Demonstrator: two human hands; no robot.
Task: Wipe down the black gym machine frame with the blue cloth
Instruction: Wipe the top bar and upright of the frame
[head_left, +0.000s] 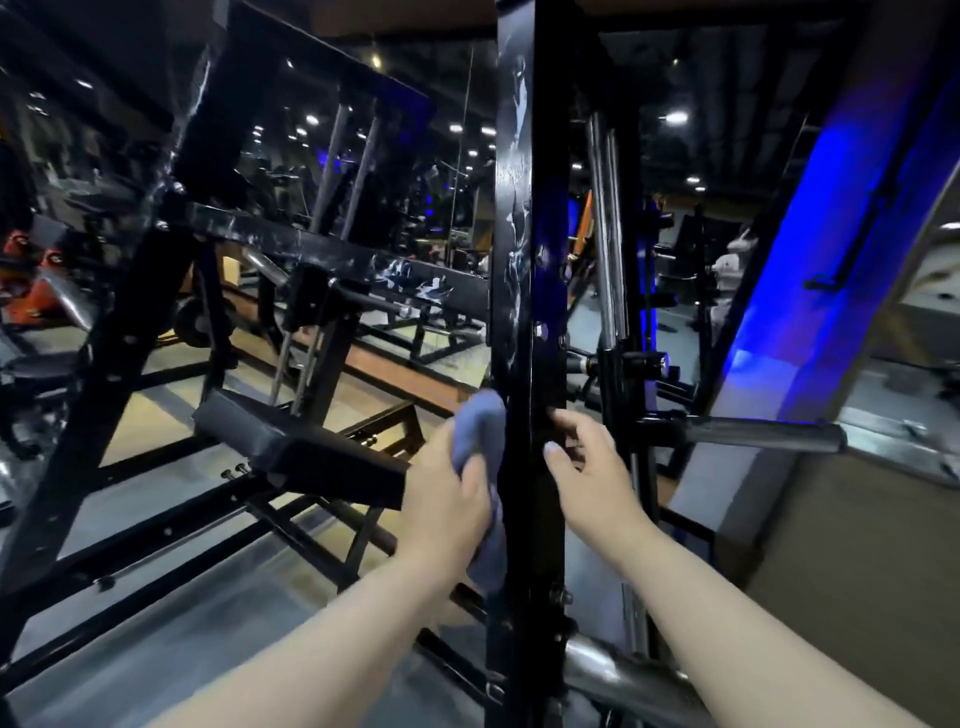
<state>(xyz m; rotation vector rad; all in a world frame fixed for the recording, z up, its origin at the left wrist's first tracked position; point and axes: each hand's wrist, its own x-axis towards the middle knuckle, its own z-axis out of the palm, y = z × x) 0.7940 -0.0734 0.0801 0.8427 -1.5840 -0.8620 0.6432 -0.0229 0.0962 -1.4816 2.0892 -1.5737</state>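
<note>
Landmark: frame upright (519, 260), black, vertical, pale smears on its left face.
Blue cloth (480, 431): bunched, pressed against the upright's left face, low down.
Left hand (447, 499): left of the upright, fingers and thumb curled round the cloth.
Right hand (592, 467): just right of the upright, fingers loosely curled, holding nothing; fingertips at the upright's side, contact unclear.
Black pad (291, 447): angled, left of the upright.
Steel peg (753, 434): juts out right of the upright.

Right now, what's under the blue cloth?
The blue cloth, gripped by the left hand, lies against the left face of the black upright. That patch is covered, so its state cannot be seen. White smears show higher up.
</note>
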